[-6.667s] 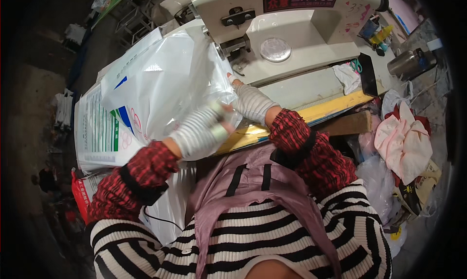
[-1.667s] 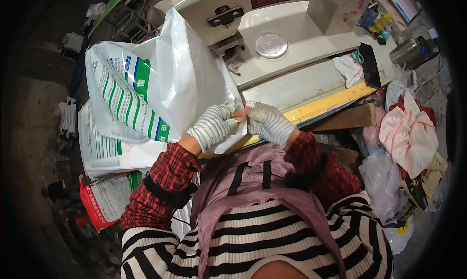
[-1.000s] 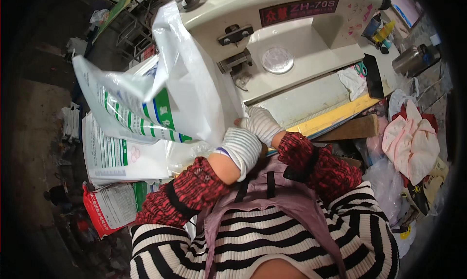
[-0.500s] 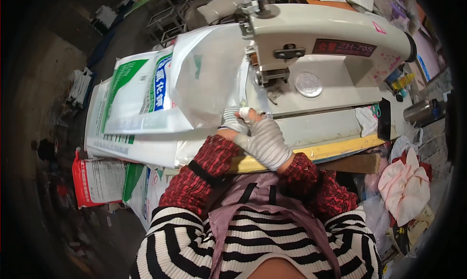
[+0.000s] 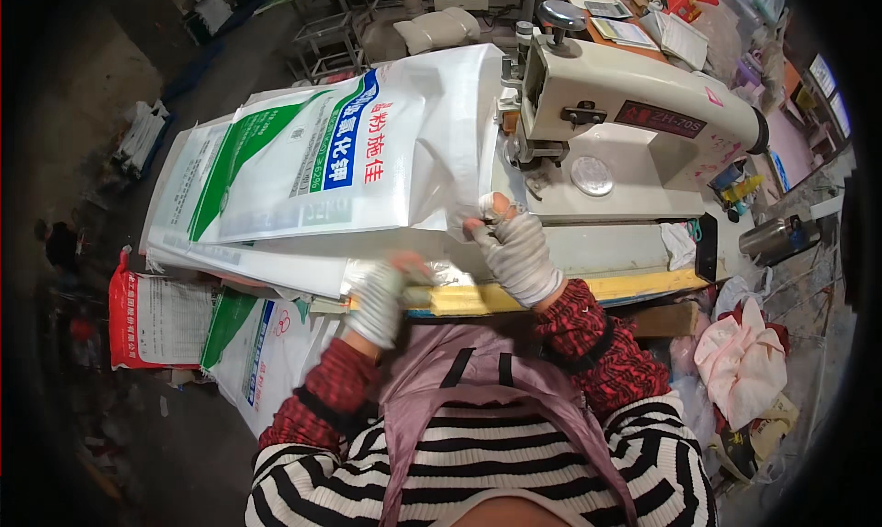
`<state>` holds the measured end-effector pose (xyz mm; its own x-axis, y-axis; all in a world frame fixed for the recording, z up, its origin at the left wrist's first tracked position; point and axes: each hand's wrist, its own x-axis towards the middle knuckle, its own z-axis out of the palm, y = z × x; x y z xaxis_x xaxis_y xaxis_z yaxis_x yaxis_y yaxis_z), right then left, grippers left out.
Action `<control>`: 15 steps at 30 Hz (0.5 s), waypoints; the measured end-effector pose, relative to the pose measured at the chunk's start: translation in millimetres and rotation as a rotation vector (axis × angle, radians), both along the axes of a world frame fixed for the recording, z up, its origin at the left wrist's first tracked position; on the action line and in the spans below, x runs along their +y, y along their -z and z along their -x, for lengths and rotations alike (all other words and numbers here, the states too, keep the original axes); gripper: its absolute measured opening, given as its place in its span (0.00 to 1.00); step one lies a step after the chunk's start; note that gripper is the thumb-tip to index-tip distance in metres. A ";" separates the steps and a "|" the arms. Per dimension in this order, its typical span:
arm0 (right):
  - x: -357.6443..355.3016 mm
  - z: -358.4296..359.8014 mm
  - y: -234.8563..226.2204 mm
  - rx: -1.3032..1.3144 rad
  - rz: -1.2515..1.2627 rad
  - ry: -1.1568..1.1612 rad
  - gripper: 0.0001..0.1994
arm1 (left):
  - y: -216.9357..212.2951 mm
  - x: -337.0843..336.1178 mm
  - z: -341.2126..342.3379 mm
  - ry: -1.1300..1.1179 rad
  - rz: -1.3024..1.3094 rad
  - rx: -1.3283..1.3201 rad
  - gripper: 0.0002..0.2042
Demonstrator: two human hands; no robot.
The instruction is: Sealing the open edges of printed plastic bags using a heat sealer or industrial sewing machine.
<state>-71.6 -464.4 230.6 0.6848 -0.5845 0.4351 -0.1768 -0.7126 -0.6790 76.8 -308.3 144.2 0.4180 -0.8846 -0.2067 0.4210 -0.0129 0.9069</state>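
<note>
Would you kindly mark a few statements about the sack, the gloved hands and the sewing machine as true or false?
1. The right hand grips the edge of the white sack near the sewing machine. True.
2. Both hands are bare. False: both wear light knitted gloves.
3. The left hand is at the near edge of the table, beside the yellow strip. True; it is blurred, so what it holds cannot be told.
4. The sack is plain, with no printing. False: it bears green and blue printed panels.
5. A pink cloth lies to the right of the person. True.
6. The sewing machine is black. False: it is cream-coloured.
</note>
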 end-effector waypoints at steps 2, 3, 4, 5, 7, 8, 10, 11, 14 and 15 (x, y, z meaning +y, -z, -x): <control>-1.6 1.9 11.8 -0.113 -0.049 -0.005 0.07 | -60.3 -6.8 -29.1 -0.278 0.106 0.578 0.18; 6.3 4.5 6.1 -0.114 -0.034 -0.036 0.09 | -56.0 -3.4 -52.3 -0.398 0.123 0.313 0.17; 13.9 5.3 -2.3 -0.114 -0.025 -0.051 0.09 | -42.8 6.7 -79.9 -0.526 0.136 0.042 0.17; 21.2 7.9 -12.1 -0.227 -0.142 -0.100 0.08 | -23.7 29.6 -124.8 -0.514 -0.009 -0.235 0.16; 32.0 23.9 -35.9 -0.031 -0.099 -0.007 0.09 | -13.3 53.6 -156.8 -0.508 -0.167 -0.492 0.14; 35.2 26.1 -34.9 -0.026 -0.096 0.001 0.09 | -35.7 55.5 -151.3 -0.495 -0.202 -0.492 0.14; 49.3 25.6 -33.7 -0.216 0.376 -0.154 0.12 | -61.9 60.3 -148.3 -0.481 -0.239 -0.491 0.14; 63.3 23.2 -40.6 -0.243 0.307 -0.180 0.15 | -67.7 61.2 -150.0 -0.606 -0.262 -0.196 0.15; 87.5 14.4 -13.6 -0.007 0.214 -0.495 0.13 | -12.7 110.4 -183.3 -0.534 -0.343 -0.481 0.21; 92.6 15.2 -13.0 0.359 0.297 -0.555 0.11 | -9.9 114.2 -173.9 -0.647 -0.046 -0.037 0.24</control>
<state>-86.8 -371.8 243.6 0.9767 -0.0015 0.2145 0.0887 -0.9075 -0.4107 250.6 -194.1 154.1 0.8712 -0.4421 -0.2135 0.3250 0.1934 0.9257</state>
